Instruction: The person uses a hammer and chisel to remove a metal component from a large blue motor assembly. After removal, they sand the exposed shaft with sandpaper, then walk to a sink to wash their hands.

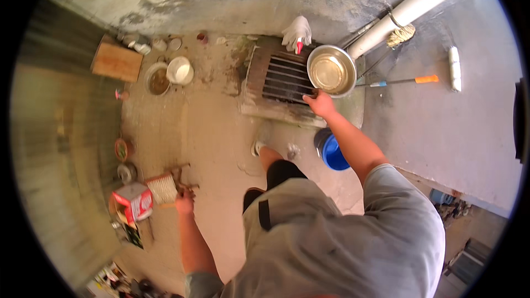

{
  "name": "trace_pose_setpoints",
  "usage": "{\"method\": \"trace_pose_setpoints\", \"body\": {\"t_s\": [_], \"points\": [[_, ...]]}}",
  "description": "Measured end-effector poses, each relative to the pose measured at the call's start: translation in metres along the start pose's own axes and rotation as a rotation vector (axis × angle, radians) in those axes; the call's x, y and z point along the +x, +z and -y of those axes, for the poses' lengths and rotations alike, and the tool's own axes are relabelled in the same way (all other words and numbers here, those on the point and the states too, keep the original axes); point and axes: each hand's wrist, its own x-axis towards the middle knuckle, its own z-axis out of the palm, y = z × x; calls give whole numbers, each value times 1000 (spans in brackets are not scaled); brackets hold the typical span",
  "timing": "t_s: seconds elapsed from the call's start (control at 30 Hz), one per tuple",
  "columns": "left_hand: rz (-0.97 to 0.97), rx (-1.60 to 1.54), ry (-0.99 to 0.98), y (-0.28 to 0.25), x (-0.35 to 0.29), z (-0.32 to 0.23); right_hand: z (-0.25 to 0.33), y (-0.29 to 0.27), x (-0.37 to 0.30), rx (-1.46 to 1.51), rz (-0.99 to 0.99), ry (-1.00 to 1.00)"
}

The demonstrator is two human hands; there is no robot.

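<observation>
My right hand [319, 104] reaches to the lower left rim of a shiny metal basin [348, 77]. Its fingers are curled closed near the rim and the grate bars; what they hold, if anything, is hidden. The basin sits at the right end of a dark barred grate [284, 77] set in a raised block. My left hand [185, 201] hangs low on the left, fingers loosely apart with nothing visible in them. In the picture it overlaps the edge of a small wooden stool with a woven seat [162, 189].
A blue bucket [334, 153] stands below my right forearm. Behind the grate are a grey-white glove [297, 32] and a red-and-white nozzle [299, 46]. An orange-handled tool [426, 79] lies right. At left are a white bucket [180, 70] and a red-and-white carton [134, 203].
</observation>
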Motion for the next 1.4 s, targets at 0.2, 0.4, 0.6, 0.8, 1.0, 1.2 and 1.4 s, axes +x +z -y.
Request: {"method": "trace_pose_setpoints", "body": {"t_s": [0.2, 0.4, 0.6, 0.8, 1.0, 1.2, 1.4], "points": [[441, 450, 273, 161, 67, -145, 39, 50, 247, -274, 111, 143], [761, 295, 192, 297, 146, -224, 25, 67, 314, -347, 164, 242], [917, 572, 231, 405, 248, -222, 31, 64, 325, -378, 150, 162], [1038, 353, 188, 523, 311, -238, 37, 56, 312, -499, 101, 88], [1313, -115, -283, 679, 307, -272, 23, 62, 313, -518, 182, 31], [1518, -432, -453, 788, 283, -297, 28, 70, 300, -648, 134, 42], [1440, -387, -458, 831, 276, -292, 13, 90, 297, -459, -87, 32]]}}
